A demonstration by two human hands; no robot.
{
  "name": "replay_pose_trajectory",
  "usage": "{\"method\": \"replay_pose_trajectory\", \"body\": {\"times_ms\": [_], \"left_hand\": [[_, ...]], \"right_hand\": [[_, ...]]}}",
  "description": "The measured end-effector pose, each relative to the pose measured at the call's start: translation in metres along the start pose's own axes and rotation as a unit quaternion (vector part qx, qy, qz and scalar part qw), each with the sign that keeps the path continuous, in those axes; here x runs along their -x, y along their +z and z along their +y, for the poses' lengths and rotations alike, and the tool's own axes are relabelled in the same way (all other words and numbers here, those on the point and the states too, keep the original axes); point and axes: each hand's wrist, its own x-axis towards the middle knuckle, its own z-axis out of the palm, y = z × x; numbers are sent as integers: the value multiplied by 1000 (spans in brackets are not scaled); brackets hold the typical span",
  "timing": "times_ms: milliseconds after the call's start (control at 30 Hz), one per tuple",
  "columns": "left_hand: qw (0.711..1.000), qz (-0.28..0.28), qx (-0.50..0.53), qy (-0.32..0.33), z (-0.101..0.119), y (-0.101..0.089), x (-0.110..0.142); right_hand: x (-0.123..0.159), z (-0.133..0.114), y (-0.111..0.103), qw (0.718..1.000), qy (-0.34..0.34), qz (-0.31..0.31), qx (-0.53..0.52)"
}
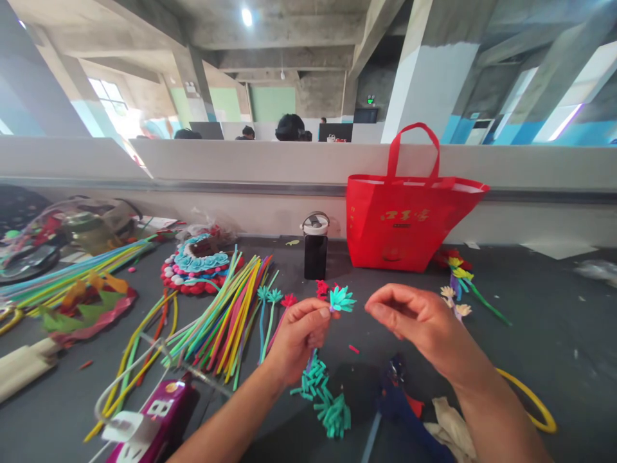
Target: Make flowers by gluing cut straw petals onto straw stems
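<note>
My left hand (299, 337) is closed in a pinch on a small teal pipe-cleaner flower (341, 299), holding it up above the dark table (554, 334). My right hand (419, 321) hovers just right of the flower with its fingers curled toward the thumb, and nothing shows in them. Below my hands lies a heap of short teal pipe-cleaner pieces (325, 399). Finished teal and red flower stems (274, 302) lie just left of my left hand.
A fan of coloured pipe cleaners (226, 315) lies at left, near a round blue-and-red wreath (200, 267). A black bottle (315, 251) and a red tote bag (405, 215) stand at the back. More flowers (460, 283) lie at right. People sit beyond the partition.
</note>
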Motion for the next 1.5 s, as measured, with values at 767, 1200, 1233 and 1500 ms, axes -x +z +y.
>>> {"method": "replay_pose_trajectory", "body": {"times_ms": [767,1200,1233,1500], "left_hand": [[986,83,-126,69,-3,8,6],[985,87,-132,65,-5,8,5],[986,85,-130,62,-4,8,5],[982,95,-147,73,-3,9,4]], "right_hand": [[1,-3,25,950,-207,137,189],[1,0,28,925,-259,135,242],[2,0,28,925,-258,135,243],[0,-2,30,932,-253,121,231]]}}
